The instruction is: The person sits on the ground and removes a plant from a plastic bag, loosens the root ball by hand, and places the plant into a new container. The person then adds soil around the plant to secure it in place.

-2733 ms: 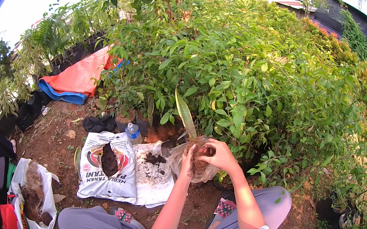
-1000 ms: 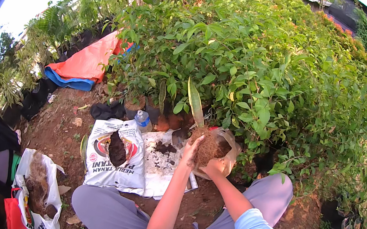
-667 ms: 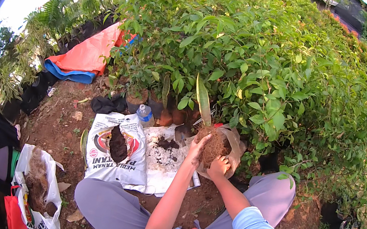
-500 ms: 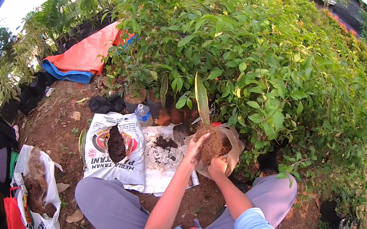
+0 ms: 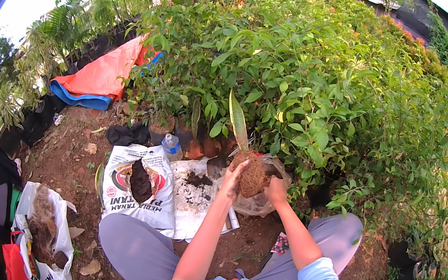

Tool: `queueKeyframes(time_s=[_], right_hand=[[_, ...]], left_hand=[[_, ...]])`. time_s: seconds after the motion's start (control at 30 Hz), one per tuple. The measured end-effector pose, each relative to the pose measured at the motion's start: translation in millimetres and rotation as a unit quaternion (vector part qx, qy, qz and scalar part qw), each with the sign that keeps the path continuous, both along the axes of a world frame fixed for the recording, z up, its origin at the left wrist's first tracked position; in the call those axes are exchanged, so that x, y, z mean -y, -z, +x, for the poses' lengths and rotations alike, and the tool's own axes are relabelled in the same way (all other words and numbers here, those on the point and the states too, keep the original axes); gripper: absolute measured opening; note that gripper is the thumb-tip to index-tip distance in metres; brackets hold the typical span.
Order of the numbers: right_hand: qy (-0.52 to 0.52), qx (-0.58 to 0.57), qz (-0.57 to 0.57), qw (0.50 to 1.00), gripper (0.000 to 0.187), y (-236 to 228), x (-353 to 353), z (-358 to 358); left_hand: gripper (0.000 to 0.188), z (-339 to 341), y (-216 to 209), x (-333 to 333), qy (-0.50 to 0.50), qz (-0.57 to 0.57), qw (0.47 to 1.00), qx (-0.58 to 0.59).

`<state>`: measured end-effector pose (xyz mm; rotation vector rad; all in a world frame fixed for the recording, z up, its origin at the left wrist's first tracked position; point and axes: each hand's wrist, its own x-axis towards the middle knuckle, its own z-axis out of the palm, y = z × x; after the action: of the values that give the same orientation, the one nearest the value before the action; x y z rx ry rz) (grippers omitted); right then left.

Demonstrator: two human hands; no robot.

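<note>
My left hand (image 5: 233, 178) is closed around the left side of a snake plant's root ball, a brown clump of fibre (image 5: 253, 177). From its top rises one long green leaf with pale edges (image 5: 237, 120), leaning left. At the clump's right side, my right hand (image 5: 275, 192) is closed with the fingers bent in; what they pinch, if anything, is hidden. Behind and below the clump lies a crumpled clear plastic bag (image 5: 257, 206). Left of my hands, a white sack with a torn hole (image 5: 119, 193) shows dark soil (image 5: 141, 181) inside.
A soil-smeared white sheet (image 5: 191, 207) lies between sack and hands. A water bottle (image 5: 170, 144) stands behind it. At lower left is an opened white bag of brown fibre (image 5: 26, 201). Dense leafy shrubs (image 5: 321, 96) rise ahead; an orange tarp (image 5: 102, 68) lies far left.
My right hand has moved up and slightly right along the fibre clump. The clump and my left hand have shifted slightly left in the picture, as the view itself moved a little.
</note>
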<state>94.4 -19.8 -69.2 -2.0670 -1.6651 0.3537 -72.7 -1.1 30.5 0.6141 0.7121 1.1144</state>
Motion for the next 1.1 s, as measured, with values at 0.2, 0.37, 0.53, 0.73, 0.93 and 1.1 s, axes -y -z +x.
queueKeyframes(time_s=[0.2,0.37,0.53,0.73,0.93,1.1], right_hand=[[-0.024,0.064,0.072,0.995,0.018,-96,3,-1],[-0.046,0.062,0.196,0.978,0.017,-135,17,-13],[-0.016,0.038,0.167,0.985,0.017,-116,16,-11],[-0.001,-0.276,0.116,0.954,0.015,-94,0,5],[0.036,-0.6,0.045,0.798,0.018,-125,9,14],[0.013,-0.635,0.052,0.771,0.017,-150,31,28]], left_hand=[[0.04,-1,-13,-7,0.009,0.008,1.0,0.005],[0.046,-19,-23,-13,0.028,0.005,1.0,0.01],[0.04,-15,-22,1,0.023,-0.001,0.999,-0.026],[0.04,-14,9,0,0.033,-0.046,0.995,0.078],[0.04,-21,17,-13,0.088,-0.066,0.96,0.258],[0.049,1,-8,-3,0.101,-0.049,0.957,0.267]])
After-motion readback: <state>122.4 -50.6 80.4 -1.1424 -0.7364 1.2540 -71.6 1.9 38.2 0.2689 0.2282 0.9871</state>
